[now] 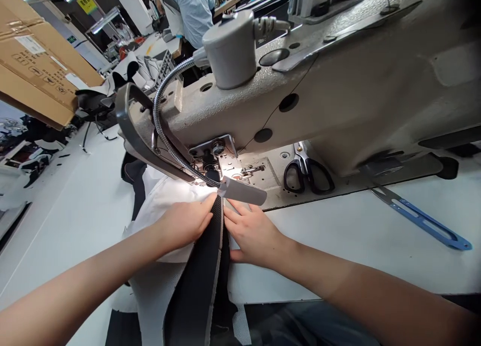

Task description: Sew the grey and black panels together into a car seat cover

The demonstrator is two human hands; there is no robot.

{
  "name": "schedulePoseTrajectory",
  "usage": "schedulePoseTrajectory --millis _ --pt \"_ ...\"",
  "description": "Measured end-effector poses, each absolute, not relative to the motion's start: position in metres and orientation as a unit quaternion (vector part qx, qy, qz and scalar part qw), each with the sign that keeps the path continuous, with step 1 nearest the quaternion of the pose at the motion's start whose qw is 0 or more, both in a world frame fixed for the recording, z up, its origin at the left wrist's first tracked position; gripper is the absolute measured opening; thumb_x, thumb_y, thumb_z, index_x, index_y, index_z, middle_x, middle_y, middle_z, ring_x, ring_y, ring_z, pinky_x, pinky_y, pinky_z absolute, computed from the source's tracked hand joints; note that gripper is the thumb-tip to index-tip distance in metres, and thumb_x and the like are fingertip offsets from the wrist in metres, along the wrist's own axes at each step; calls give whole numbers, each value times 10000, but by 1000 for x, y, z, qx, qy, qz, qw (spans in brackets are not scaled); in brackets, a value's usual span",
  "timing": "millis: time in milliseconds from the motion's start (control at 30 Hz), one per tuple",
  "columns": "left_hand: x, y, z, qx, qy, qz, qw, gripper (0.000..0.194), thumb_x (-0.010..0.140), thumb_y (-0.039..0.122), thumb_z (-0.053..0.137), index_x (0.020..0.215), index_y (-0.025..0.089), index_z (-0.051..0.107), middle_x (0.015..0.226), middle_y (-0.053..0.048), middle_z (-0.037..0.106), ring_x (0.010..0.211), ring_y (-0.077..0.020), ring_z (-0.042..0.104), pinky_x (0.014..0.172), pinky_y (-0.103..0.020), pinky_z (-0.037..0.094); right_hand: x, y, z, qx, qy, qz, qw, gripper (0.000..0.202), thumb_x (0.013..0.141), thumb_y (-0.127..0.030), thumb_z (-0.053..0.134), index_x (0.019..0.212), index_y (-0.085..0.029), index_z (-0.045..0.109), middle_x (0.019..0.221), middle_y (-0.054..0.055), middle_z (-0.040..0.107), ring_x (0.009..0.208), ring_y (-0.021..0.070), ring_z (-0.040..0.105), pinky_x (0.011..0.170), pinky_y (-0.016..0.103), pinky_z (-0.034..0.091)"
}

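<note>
A long strip of black fabric (199, 271) with a light raw edge runs up to the needle area of a sewing machine (338, 90). White fabric (152, 198) lies bunched on its left. My left hand (186, 223) is closed at the strip's left edge, thumb and fingers pressed together on the material. On the other side, my right hand (257, 233) rests with fingers stretched and spread against the strip's right edge. The white head of a gooseneck lamp (242, 191) hangs over the right fingertips and partly hides them; its light falls on the needle area.
Black-handled scissors (307, 173) lie on the machine bed. Blue thread snips (428, 221) rest on the white table (319, 231) to the right. A cardboard box (41, 60) stands at the far left. Behind the machine is a person in a light blue top (193, 15).
</note>
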State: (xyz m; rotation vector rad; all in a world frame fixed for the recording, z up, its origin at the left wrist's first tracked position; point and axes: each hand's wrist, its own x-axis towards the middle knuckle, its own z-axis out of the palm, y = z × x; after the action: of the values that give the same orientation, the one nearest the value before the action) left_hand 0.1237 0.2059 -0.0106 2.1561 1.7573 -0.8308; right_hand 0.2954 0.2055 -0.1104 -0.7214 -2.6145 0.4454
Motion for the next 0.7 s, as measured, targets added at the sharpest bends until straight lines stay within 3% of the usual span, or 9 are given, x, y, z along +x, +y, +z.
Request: schedulePoseTrajectory --millis 167,300,400,467,533,600,700 --pt "116 211 -11 720 614 -255 198 356 886 249 308 1182 208 502 1051 -83 679 917 -261 654 774 -364 494 292 203 -111 -269 -929 162 194 602 706 -435 664 1211 -124 564 1310 148 533 1210 347 425 932 480 373" --pt "115 210 -12 712 612 -234 252 387 908 306 297 1242 186 451 1004 -90 689 847 -247 665 750 -350 491 289 201 -114 -278 -926 158 198 618 711 -430 663 1236 -128 543 1311 160 522 1182 357 437 922 491 361" --pt "115 209 -15 720 607 -223 252 407 917 293 291 1293 203 419 1065 -89 679 904 -238 661 773 -334 486 289 199 -113 -282 -925 149 208 617 710 -439 664 1227 -128 535 1293 164 520 1139 346 459 900 483 381" --pt "116 207 -18 727 607 -239 213 414 909 278 323 1308 214 416 1061 -86 685 914 -241 660 775 -329 483 291 197 -113 -290 -924 131 213 539 694 -439 677 1120 -124 576 1167 165 573 1039 329 508 860 472 413" --pt "117 204 -21 720 615 -284 148 429 879 236 375 1302 203 431 967 -90 707 857 -254 670 742 -329 483 292 195 -114 -292 -919 89 247 348 713 -376 667 970 -150 604 988 127 610 930 292 547 840 455 439" --pt "116 202 -24 707 619 -324 106 452 850 208 405 1300 186 442 879 -96 713 788 -266 674 691 -326 481 292 193 -116 -265 -912 28 310 198 770 -245 609 959 -187 606 932 87 622 932 264 570 889 439 441" --pt "107 202 -28 733 585 -316 139 481 875 234 370 1353 176 388 912 -99 711 782 -260 674 670 -315 481 291 190 -118 -189 -916 -38 351 318 835 -89 483 1113 -199 593 1034 88 650 1022 231 591 946 391 443"
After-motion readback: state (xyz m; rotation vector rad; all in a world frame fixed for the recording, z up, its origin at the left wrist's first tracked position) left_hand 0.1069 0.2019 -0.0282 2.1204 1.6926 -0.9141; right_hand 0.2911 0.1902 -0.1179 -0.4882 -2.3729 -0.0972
